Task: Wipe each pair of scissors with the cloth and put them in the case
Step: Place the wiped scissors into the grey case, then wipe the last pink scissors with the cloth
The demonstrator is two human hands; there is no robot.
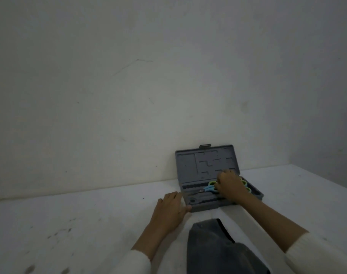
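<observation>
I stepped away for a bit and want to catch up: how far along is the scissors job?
Nearly finished, it seems. Scissors with blue-green handles already lie in the open grey case. The right hand rests over their handles, settling them, while the left hand lies flat by the case's corner. No scissors or cloth show on the table; the lid is still up.

My only view is head-mounted, facing forward and down at the white table [69, 224] against the wall [129, 76]; the case [206, 165] sits near, low in frame.
</observation>
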